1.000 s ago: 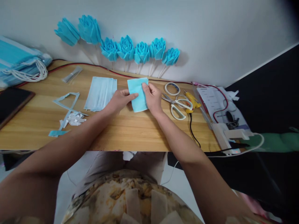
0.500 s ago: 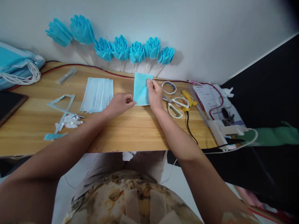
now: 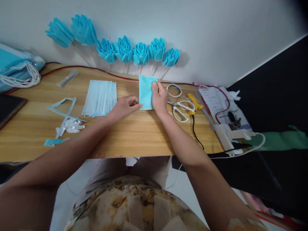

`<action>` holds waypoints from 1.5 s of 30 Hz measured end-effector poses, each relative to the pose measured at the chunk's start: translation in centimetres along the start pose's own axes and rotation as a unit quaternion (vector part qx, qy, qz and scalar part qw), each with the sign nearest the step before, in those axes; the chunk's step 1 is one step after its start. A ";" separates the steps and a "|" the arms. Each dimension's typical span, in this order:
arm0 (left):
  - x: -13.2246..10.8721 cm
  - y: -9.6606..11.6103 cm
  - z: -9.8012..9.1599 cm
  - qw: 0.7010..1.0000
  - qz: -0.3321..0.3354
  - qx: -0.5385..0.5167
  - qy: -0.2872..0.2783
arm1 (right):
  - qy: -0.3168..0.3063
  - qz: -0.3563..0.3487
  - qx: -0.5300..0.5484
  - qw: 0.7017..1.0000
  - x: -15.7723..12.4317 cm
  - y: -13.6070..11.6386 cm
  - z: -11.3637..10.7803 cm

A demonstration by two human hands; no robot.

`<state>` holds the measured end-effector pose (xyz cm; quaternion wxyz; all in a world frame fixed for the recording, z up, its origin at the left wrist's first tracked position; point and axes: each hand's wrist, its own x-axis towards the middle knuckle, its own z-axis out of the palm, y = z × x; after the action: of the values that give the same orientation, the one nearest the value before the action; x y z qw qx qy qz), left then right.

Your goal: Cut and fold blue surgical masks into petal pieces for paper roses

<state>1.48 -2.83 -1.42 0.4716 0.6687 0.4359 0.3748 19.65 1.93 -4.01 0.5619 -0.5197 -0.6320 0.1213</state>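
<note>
A small blue fabric sheet (image 3: 145, 91) stands nearly upright over the wooden table (image 3: 134, 134), held by both hands. My left hand (image 3: 125, 106) pinches its lower left corner with curled fingers. My right hand (image 3: 159, 98) grips its right edge, thumb on the front. A stack of flattened light-blue face masks (image 3: 100, 97) lies just left of my left hand.
White scissors (image 3: 181, 109), a tape roll (image 3: 174, 90) and a yellow glue gun (image 3: 194, 102) lie right of my hands. Blue fabric roses (image 3: 134, 53) lean on the wall. Mask trimmings (image 3: 65, 117) lie at left, packed masks (image 3: 16, 69) at far left, a power strip (image 3: 227, 136) at right.
The blue sheet was lifted off the table to near upright and shifted slightly right. Since half a second ago the hands have barely moved.
</note>
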 end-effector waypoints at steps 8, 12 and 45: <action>0.4 -0.8 -0.2 0.987 -0.026 -0.127 0.096 | -0.063 0.007 0.011 0.998 -1.4 -1.9 0.5; 0.8 -1.5 -0.5 0.973 -0.049 -0.188 0.126 | -0.078 0.008 0.013 0.997 -1.9 -2.3 0.7; 0.5 -2.1 -0.3 0.948 -0.083 -0.283 0.124 | -0.117 0.045 0.083 0.989 -2.8 -3.3 1.2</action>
<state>0.87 -1.95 -3.29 0.6129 0.4177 0.4207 0.5224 16.42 -1.15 -3.61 0.5197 -0.4814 -0.6568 0.2586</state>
